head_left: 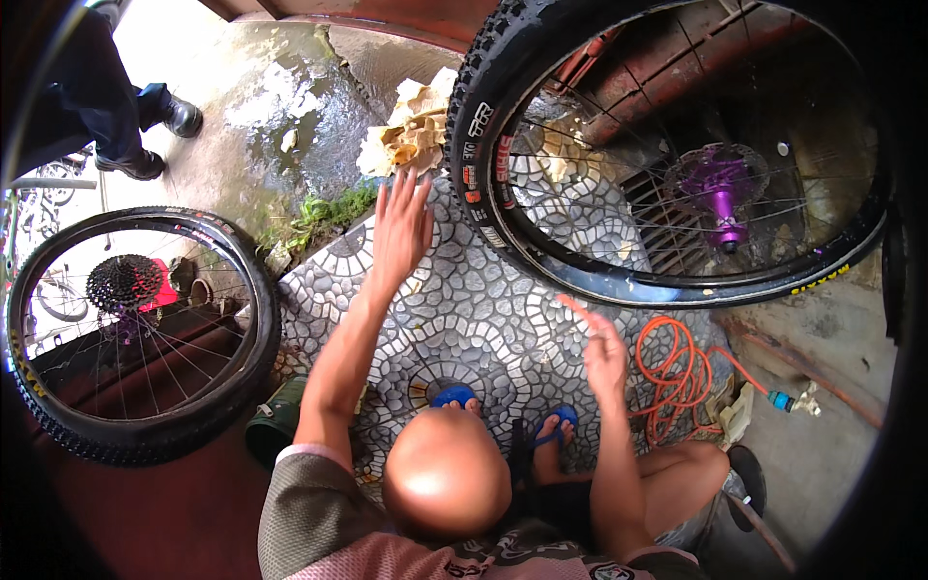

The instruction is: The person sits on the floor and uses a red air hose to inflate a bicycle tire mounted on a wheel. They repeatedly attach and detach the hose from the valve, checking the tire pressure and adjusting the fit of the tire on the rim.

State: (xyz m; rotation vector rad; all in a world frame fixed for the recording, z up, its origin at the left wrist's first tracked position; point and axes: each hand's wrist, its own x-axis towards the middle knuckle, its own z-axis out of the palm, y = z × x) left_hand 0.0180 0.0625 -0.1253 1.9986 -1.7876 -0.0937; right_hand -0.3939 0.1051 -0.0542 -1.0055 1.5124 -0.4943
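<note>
My left hand [402, 224] reaches forward with its fingers stretched out, holding nothing. Its fingertips are just short of some crumpled brown paper [411, 130]. Closed in a pinch, my right hand [606, 360] holds a short, thin orange piece [578, 308], slightly blurred, whose kind I cannot make out. Beyond that hand stands a large bicycle wheel [480, 208] with a knobby black tire, a purple hub [723, 198] and a brake disc. Neither hand touches the wheel.
Another bicycle wheel [259, 319] with a black cassette [124, 283] stands at left. A coiled orange hose [667, 372] lies at right on the pebble-patterned floor [522, 338]. A dark green container [275, 425] sits left of my knee. A person's shoes [143, 162] show at upper left.
</note>
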